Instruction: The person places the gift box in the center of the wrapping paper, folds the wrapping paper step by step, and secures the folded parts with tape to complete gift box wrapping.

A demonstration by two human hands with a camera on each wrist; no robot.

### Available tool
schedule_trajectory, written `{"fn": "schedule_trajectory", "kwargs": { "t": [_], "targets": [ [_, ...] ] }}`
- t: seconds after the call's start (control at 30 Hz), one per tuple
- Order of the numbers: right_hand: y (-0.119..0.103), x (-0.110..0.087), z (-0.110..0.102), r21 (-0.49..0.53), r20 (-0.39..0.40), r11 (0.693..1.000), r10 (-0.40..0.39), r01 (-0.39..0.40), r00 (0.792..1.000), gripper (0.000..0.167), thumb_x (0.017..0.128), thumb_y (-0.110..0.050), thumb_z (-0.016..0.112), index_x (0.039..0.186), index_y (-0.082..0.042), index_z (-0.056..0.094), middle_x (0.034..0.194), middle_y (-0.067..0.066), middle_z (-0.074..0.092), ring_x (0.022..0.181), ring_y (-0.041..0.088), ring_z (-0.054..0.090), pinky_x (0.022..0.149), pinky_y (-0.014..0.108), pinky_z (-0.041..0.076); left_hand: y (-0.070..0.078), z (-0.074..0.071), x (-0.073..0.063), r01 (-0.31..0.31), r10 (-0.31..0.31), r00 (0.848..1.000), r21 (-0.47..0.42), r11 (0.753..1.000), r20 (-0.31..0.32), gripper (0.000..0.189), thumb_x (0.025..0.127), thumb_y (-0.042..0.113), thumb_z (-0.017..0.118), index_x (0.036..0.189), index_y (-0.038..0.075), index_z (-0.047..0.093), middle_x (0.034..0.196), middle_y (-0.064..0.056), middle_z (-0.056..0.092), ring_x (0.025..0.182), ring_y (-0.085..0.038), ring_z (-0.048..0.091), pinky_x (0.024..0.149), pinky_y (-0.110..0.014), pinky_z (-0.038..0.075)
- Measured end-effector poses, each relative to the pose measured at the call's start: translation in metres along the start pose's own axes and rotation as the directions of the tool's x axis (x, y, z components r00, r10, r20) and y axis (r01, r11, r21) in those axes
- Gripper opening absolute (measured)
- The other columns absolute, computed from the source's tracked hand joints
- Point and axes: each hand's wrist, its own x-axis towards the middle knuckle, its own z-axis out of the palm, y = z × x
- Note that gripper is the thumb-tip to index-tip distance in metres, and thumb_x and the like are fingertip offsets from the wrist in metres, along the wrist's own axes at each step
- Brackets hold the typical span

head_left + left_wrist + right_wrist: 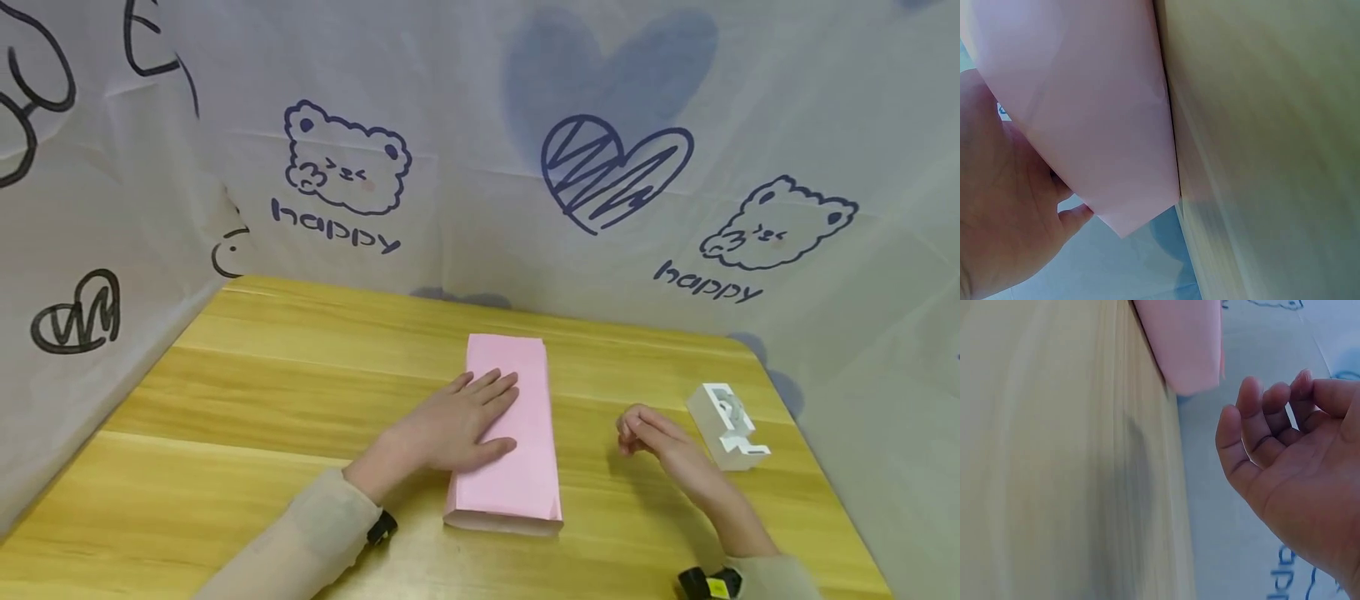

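A long flat box wrapped in pink paper [528, 475] lies lengthwise on the wooden table, its near end pale and folded. My left hand [453, 425] rests palm down on its top, fingers spread across the paper. In the left wrist view the pink side of the box [1104, 125] stands beside that hand [1010, 194]. My right hand [667, 454] hovers above the table to the right of the box, fingers loosely curled and nothing between them. The right wrist view shows the same hand [1297, 462] apart from the pink wrapping [1188, 344].
A white tape dispenser [720, 429] stands near the table's right edge, just beyond my right hand. White cloth [480, 183] with drawn bears and hearts hangs behind and beside the wooden table [300, 358].
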Motion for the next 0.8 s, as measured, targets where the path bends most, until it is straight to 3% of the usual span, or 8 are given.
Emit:
{"fn": "schedule_trajectory", "kwargs": {
  "t": [0.13, 0.47, 0.8],
  "targets": [
    [-0.003, 0.020, 0.014, -0.048, 0.016, 0.999, -0.012, 0.013, 1.000, 0.030, 0.114, -0.013, 0.035, 0.099, 0.007, 0.050, 0.095, 0.016, 0.053, 0.086, 0.026, 0.059, 0.080, 0.029, 0.053, 0.001, 0.000, 0.000, 0.000, 0.000, 1.000, 0.001, 1.000, -0.004, 0.076, 0.107, 0.057, 0.040, 0.166, 0.011, 0.026, 0.174, -0.005, 0.015, 0.160, -0.026, 0.011, 0.130, -0.049, 0.010],
    [-0.003, 0.066, 0.042, -0.211, 0.021, 0.978, -0.004, 0.008, 1.000, 0.027, 0.112, -0.011, 0.044, 0.091, 0.003, 0.056, 0.096, 0.008, 0.043, 0.089, 0.023, 0.048, 0.078, 0.031, 0.048, 0.001, 0.000, 0.000, 0.013, -0.013, 1.000, 0.010, 1.000, 0.001, 0.077, 0.106, 0.059, 0.039, 0.166, 0.013, 0.024, 0.174, -0.003, 0.012, 0.160, -0.024, 0.010, 0.129, -0.047, 0.009],
    [0.005, 0.081, 0.051, -0.300, -0.023, 0.954, -0.029, 0.021, 0.999, 0.029, 0.111, -0.011, 0.047, 0.085, -0.001, 0.057, 0.094, 0.005, 0.042, 0.090, 0.022, 0.044, 0.078, 0.029, 0.040, 0.000, 0.002, 0.000, 0.015, -0.015, 1.000, 0.018, 1.000, -0.001, 0.077, 0.106, 0.060, 0.039, 0.166, 0.013, 0.024, 0.174, -0.002, 0.011, 0.160, -0.024, 0.009, 0.129, -0.048, 0.009]
  ]
}}
